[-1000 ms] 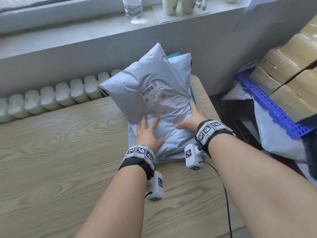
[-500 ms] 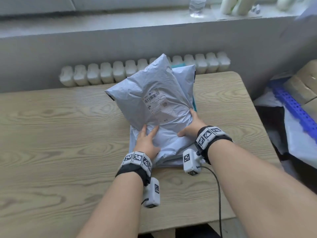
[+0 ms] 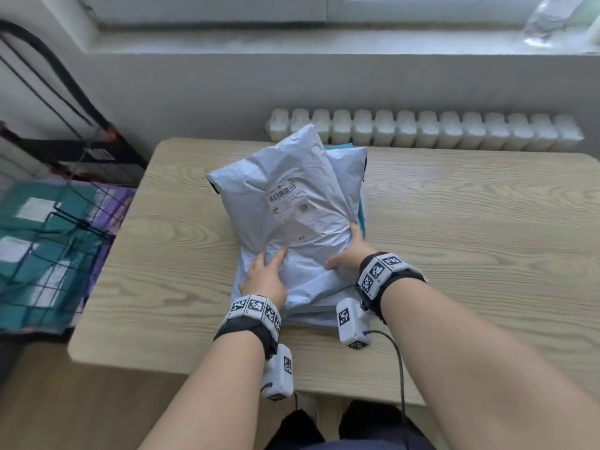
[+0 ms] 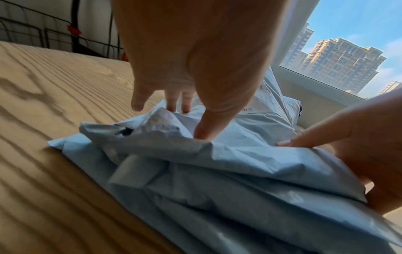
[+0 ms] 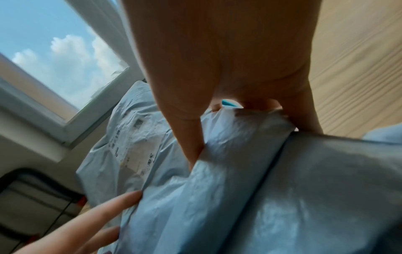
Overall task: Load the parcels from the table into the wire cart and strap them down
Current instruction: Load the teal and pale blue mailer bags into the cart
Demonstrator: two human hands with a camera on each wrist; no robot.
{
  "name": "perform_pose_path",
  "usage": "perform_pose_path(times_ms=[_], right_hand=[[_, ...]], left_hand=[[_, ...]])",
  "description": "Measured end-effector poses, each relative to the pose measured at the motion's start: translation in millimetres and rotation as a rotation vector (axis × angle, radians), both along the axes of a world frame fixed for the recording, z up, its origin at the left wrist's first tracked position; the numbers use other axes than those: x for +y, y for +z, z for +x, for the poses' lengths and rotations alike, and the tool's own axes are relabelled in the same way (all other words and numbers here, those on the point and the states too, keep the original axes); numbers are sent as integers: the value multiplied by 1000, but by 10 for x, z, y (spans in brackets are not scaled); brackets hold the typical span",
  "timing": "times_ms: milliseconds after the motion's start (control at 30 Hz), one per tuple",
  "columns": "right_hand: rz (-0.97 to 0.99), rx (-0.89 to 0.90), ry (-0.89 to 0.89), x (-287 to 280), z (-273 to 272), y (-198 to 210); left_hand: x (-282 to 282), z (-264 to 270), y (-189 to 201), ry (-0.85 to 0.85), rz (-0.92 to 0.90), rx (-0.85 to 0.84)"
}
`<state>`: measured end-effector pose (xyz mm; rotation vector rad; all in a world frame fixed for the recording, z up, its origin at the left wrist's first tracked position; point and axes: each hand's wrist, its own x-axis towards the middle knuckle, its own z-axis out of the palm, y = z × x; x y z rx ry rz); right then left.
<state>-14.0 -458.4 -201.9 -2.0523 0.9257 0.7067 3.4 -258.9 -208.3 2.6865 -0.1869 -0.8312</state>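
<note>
Far left, beside the table's left edge: black wire cart (image 3: pixel 69 219) w/ teal and purple flat parcels (image 3: pixel 35 251) already lying inside, white labels up; view there is blurred. Its dark frame also shows behind the table in the left wrist view.

Light wood-grain table (image 3: pixel 470 228) runs across the middle. On it, about centre, sits a stack of pale grey-blue plastic mailer bags (image 3: pixel 321 306), one on another, w/ a teal parcel edge (image 3: pixel 361 216) peeking out on the stack's right side. Top grey-blue mailer bag w/ white barcode label (image 3: pixel 285 203) lies tilted across the stack, label up.

Left hand (image 3: pixel 264 277) rests on the near-left part of the top mailer, fingers spread and straight, thumb pressing into the crumpled plastic – not clenched, nothing gripped.

Right hand (image 3: pixel 349 253) is at the near-right corner of the top mailer: thumb on top, fingers tucked round the edge underneath, so it grasps that bag.

Behind the table, white ribbed radiator (image 3: pixel 422 129) under the grey window sill (image 3: pixel 292 43)
</note>
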Motion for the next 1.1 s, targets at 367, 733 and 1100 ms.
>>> perform_pose_path(times_ms=[367, 733, 1100], right_hand=[[25, -19, 39, 943, 541, 223], [-251, -110, -101, 1463, 894, 413], [-73, -214, -440, 1739, 590, 303]], left_hand=[[813, 359, 308, 248, 48, -226], [1390, 1150, 315, 108, -210, -12], [1383, 1475, 367, -91, -274, -3]])
